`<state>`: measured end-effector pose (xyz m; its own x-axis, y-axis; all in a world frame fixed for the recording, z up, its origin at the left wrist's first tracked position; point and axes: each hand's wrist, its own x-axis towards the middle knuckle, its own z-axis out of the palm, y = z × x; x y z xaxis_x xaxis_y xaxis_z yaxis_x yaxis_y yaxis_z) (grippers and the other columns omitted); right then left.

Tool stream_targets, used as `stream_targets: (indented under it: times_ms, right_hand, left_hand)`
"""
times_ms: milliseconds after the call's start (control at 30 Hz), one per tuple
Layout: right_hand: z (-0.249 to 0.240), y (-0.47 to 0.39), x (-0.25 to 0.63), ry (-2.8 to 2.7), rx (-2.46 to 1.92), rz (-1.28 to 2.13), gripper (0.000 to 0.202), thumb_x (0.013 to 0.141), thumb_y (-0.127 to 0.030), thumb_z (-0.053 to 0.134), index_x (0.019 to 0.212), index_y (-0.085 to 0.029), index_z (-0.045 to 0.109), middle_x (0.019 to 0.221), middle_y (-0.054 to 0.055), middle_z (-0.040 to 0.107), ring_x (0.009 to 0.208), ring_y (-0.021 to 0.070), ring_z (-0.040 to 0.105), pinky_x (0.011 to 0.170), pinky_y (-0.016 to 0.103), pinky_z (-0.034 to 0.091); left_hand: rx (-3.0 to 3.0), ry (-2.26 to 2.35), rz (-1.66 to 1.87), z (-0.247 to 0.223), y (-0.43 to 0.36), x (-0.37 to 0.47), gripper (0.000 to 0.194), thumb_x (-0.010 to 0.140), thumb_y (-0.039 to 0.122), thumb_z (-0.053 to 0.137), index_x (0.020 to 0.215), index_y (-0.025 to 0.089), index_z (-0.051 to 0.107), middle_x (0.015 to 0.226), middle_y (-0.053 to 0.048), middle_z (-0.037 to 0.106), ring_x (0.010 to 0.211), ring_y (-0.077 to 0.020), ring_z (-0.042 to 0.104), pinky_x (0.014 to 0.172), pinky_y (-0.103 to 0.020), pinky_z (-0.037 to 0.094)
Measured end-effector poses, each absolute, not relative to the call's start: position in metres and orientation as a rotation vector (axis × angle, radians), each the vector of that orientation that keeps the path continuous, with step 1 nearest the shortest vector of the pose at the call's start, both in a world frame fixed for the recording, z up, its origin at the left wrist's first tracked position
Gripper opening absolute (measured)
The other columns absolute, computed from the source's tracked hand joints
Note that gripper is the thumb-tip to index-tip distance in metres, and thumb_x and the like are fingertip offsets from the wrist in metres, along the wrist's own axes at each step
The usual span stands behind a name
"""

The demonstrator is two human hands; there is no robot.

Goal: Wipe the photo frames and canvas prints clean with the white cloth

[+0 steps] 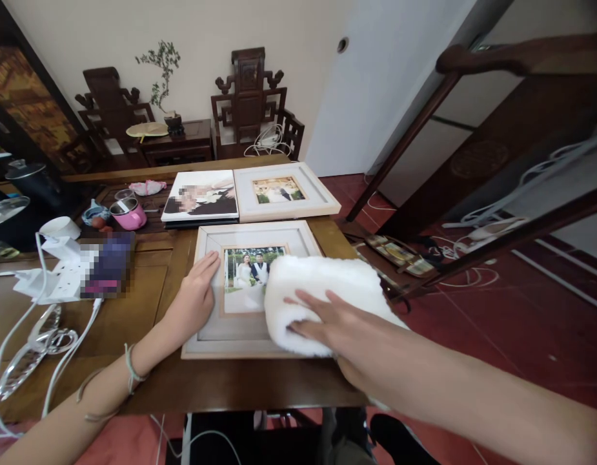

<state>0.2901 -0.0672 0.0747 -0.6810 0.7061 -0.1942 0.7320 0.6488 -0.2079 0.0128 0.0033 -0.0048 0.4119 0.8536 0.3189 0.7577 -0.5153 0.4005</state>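
A light wooden picture frame (213, 349) with a wedding photo (244, 274) lies flat near the front edge of the table. My left hand (194, 297) rests on its left border, fingers stretched out over the inner mat and pressing lightly on it. Bunched in my right hand (327, 320) is a fluffy white cloth (322, 278), which covers the right part of the frame and some of the photo. The thumb and fingers of that hand are closed on the cloth, partly sunk into its folds.
Behind lie a second picture frame (322, 194) and a photo album (201, 197). On the left are a white power strip (68, 271) with cables, a blurred phone (109, 265), a silver hair clip (31, 355) and a pink cup (128, 213). A dark wooden rack (424, 123) stands right.
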Motion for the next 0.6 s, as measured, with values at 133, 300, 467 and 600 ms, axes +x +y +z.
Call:
stream_targets:
  times_ms: [133, 300, 467, 600]
  right_hand:
    - [0.054, -0.009, 0.286, 2.785, 1.333, 0.06, 0.086, 0.055, 0.018, 0.042, 0.134, -0.016, 0.052, 0.15, 0.019, 0.034, 0.139, 0.0394, 0.024, 0.105, 0.059, 0.036]
    - [0.045, 0.033, 0.28, 2.724, 1.245, 0.299, 0.075, 0.065, 0.017, 0.045, 0.134, -0.013, 0.052, 0.149, 0.023, 0.034, 0.138, 0.0431, 0.026, 0.101, 0.064, 0.035]
    - [0.058, -0.013, 0.272, 2.692, 1.143, 0.132, 0.065, 0.069, 0.01, 0.053, 0.128, -0.015, 0.059, 0.144, 0.024, 0.042, 0.134, 0.044, 0.033, 0.102, 0.065, 0.032]
    - [0.077, -0.066, 0.269, 2.601, 1.049, -0.258, 0.07, 0.057, 0.002, 0.068, 0.123, -0.019, 0.063, 0.141, 0.022, 0.047, 0.129, 0.0462, 0.04, 0.098, 0.064, 0.038]
  left_hand:
    - [2.452, 1.416, 0.76, -0.006, 0.003, 0.011, 0.06, 0.077, -0.002, 0.033, 0.135, 0.002, 0.049, 0.143, -0.02, 0.046, 0.138, -0.0263, 0.038, 0.116, -0.048, 0.031]
    - [2.434, 1.398, 0.763, -0.006, 0.004, 0.01, 0.06, 0.077, -0.002, 0.034, 0.135, 0.006, 0.049, 0.144, -0.018, 0.046, 0.138, -0.0262, 0.038, 0.116, -0.049, 0.031]
    - [2.422, 1.425, 0.72, -0.004, 0.002, 0.013, 0.06, 0.08, 0.0, 0.035, 0.138, 0.009, 0.046, 0.146, -0.016, 0.044, 0.139, -0.0254, 0.036, 0.116, -0.05, 0.029]
    - [2.434, 1.486, 0.645, -0.003, -0.001, 0.017, 0.053, 0.088, 0.008, 0.035, 0.141, 0.009, 0.042, 0.15, -0.016, 0.038, 0.141, -0.0262, 0.031, 0.115, -0.052, 0.03]
